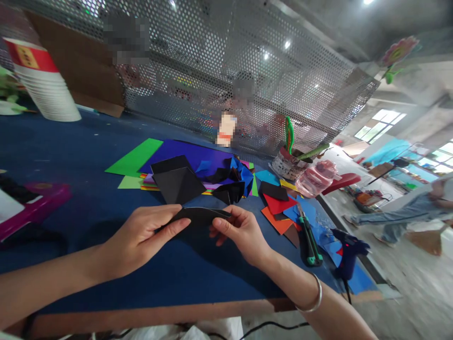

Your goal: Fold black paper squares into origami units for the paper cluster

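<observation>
Between my two hands is a folded piece of black paper [200, 215], held just above the blue tabletop. My left hand [141, 236] pinches its left end between thumb and fingers. At the right end, my right hand [240, 231] grips it the same way, with the thumb on the near side. Just beyond lies another folded black paper [179, 184], resting on a stack of coloured sheets. Beside it, to the right, sit crumpled-looking blue and black folded paper pieces [242, 177].
A green-and-black utility knife [309, 238] and a glue gun [348, 252] lie at right, near scattered paper scraps [279, 203]. Behind them stand a pink bottle [314, 179] and a pot [288, 163]. Stacked paper cups [47, 89] are far left; perforated metal panels [212, 61] close the back.
</observation>
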A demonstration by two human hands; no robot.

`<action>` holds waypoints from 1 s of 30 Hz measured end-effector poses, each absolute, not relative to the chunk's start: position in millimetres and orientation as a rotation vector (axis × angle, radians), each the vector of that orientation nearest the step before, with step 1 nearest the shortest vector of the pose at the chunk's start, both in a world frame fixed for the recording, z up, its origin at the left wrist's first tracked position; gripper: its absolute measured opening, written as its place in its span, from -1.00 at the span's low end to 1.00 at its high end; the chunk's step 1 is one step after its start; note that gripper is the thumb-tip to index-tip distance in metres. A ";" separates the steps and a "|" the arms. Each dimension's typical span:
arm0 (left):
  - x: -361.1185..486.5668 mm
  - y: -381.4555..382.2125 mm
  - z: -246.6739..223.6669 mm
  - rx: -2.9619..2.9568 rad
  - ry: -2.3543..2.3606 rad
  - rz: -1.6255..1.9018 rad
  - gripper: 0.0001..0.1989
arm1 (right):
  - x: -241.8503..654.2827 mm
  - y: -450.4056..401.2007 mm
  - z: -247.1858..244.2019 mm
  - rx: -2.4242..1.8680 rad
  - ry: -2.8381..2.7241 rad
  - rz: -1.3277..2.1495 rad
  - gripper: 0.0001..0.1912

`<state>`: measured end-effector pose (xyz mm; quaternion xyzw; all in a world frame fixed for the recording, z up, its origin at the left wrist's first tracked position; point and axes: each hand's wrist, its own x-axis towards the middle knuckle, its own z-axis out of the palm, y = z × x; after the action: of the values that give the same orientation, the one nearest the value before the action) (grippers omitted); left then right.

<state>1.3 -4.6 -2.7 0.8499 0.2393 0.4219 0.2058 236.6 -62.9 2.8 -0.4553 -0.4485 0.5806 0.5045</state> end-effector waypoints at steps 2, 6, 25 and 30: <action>0.6 -3.7 -4.5 2.322 0.564 1.203 -0.69 | 235.7 -63.5 3.6 -1.086 -1.094 1.380 -0.35; -1.7 -3.2 -7.3 2.265 0.621 1.114 -0.68 | 234.9 -64.9 5.8 -1.076 -1.120 1.357 -0.35; 1.0 -7.7 1.5 1.952 0.803 0.915 -0.69 | 242.8 -66.9 -0.6 -1.060 -1.191 1.302 -0.40; 0.6 -6.8 4.6 1.918 0.852 0.971 -0.66 | 243.9 -65.3 4.5 -1.103 -1.167 1.198 -0.37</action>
<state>0.6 -6.8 4.6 0.7590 0.3372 0.3845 0.4028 243.9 -65.3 4.5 -0.4639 -0.4907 0.5036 0.5390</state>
